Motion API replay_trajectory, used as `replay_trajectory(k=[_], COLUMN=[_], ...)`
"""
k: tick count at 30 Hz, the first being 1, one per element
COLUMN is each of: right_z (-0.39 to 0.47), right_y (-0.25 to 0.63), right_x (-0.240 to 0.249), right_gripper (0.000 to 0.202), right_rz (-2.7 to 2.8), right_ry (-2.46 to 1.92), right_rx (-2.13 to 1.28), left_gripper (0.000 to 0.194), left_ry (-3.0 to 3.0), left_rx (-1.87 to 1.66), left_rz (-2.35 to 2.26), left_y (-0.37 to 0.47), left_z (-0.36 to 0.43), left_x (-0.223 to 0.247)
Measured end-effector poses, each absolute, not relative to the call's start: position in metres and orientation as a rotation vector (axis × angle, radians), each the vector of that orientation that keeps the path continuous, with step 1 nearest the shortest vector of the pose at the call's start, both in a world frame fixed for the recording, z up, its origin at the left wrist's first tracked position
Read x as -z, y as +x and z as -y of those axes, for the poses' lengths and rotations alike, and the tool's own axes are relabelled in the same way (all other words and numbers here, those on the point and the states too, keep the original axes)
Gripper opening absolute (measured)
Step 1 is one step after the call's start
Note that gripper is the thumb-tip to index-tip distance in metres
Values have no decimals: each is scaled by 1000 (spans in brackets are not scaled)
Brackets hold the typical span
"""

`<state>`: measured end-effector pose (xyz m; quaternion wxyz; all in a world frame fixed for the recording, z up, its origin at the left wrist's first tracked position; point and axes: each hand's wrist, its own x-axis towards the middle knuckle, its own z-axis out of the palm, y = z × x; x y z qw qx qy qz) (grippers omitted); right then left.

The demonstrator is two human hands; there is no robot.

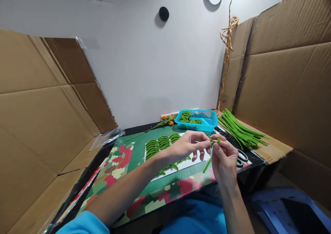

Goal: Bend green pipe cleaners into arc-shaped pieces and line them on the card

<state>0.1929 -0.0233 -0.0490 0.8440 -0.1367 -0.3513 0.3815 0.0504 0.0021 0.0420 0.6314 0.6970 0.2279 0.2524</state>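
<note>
Rows of curled green fuzzy stems (152,149) on white sheet (184,164), more in blue plastic basket (210,126), seem done; straight green stem bundle (240,130) seems unworked. Left hand (190,145), right hand (225,155): grip pinched on partly curled green stem (207,165) above tabletop (138,142).

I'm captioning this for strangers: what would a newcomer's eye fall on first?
Probably the left hand and right hand, meeting right of centre around a small green piece. Next, the bright blue basket just beyond them, with curled green pieces inside, and the spread bundle of green stems to its right. Neat rows of curved green pieces on a white sheet also stand out, beyond the left forearm.
</note>
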Motion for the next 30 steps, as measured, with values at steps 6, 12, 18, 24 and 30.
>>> replay_trajectory(k=[6, 12, 18, 24, 30], right_z=[25, 26, 24, 26, 24], right_y=[195, 199, 198, 192, 180], right_x=[47, 50, 50, 40, 38], right_gripper=[13, 17, 17, 22, 19], right_rz=[738, 726, 712, 591, 417], right_ry=[-275, -238, -233, -227, -258], right_rx=[-881, -1015, -1071, -1199, -1246], left_gripper=[34, 32, 32, 34, 42], left_ry=[1512, 1479, 1434, 1445, 1499], left_rx=[-511, -515, -544, -585, -656], left_rz=[-546, -555, -505, -584, -681], left_y=[49, 47, 50, 52, 55], left_z=[0, -5, -5, -4, -6], left_x=[-43, -41, -39, -41, -39])
